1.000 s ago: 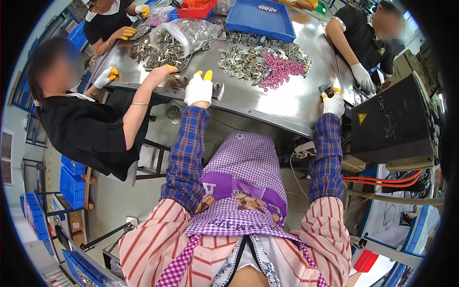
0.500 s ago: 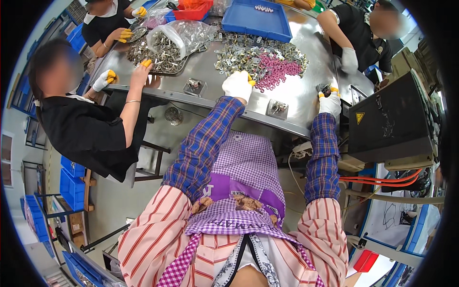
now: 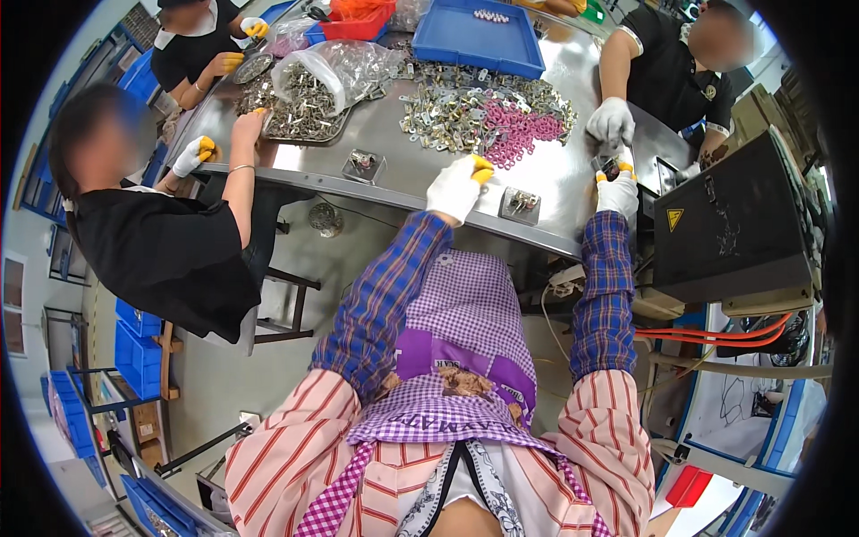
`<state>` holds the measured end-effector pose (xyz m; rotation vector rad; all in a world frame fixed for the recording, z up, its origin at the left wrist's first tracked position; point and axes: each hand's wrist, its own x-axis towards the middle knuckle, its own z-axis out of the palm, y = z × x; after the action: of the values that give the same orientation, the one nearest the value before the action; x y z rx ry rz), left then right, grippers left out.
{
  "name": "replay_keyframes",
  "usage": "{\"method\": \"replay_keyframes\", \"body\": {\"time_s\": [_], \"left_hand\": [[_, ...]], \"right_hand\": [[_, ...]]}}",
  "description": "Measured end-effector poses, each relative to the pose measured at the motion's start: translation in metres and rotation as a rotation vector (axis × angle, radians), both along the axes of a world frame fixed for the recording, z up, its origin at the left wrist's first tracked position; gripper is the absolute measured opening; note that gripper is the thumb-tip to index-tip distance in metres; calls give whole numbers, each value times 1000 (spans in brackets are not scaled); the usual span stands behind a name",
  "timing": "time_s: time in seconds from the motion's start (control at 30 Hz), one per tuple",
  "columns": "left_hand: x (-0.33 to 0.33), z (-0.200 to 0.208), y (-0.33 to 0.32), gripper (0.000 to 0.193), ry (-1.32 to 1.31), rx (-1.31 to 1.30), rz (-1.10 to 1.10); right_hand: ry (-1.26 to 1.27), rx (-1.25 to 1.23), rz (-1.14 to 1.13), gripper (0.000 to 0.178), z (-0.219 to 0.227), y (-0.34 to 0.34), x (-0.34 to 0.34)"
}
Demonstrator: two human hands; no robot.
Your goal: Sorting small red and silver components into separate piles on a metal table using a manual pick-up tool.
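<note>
My left hand (image 3: 456, 190), in a white glove with yellow fingertips, is over the near table edge. Its thumb and fingers are pinched together; anything between them is too small to make out. Just right of it stands a small square metal fixture (image 3: 519, 205) with shiny parts on top. My right hand (image 3: 617, 191), gloved alike, grips a small dark metal fixture (image 3: 608, 166) at the table's right side. Beyond my left hand lie a heap of pink rings (image 3: 519, 134) and a spread of small metal parts (image 3: 434, 112).
A co-worker's gloved hand (image 3: 611, 123) is right beside my right hand. Another small fixture (image 3: 362, 166) stands to the left, near a tray heaped with metal parts (image 3: 309, 103). A blue tray (image 3: 479, 40) lies at the back. A dark machine box (image 3: 734, 228) stands at right.
My left hand has drawn back from the pink rings toward me, to the near edge. The right co-worker's gloved hand has come down close to my right hand, which stays in place.
</note>
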<state>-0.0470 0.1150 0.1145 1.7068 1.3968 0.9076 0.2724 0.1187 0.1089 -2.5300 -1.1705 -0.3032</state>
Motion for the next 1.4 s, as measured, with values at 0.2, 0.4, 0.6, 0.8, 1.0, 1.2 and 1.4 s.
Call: {"method": "replay_keyframes", "body": {"time_s": [0.2,0.4,0.6,0.8,1.0,1.2,1.4], "left_hand": [[33,2,48,21,174,11,-266],[55,1,53,22,85,-38,-201],[18,1,14,20,-103,113,-186],[-9,-19,-34,20,126,301,117],[1,-40,-30,19,282,724,245],[-5,-50,-32,15,300,731,321],[-1,-42,-31,15,236,775,270]], "right_hand": [[20,10,12,43,3,4,-5],[44,7,30,44,-3,7,2],[163,46,34,43,7,27,4],[604,210,444,38,31,42,-76],[57,47,516,40,-29,103,-81],[2,-76,672,40,-10,87,-102],[181,12,819,34,-17,60,-74]]}}
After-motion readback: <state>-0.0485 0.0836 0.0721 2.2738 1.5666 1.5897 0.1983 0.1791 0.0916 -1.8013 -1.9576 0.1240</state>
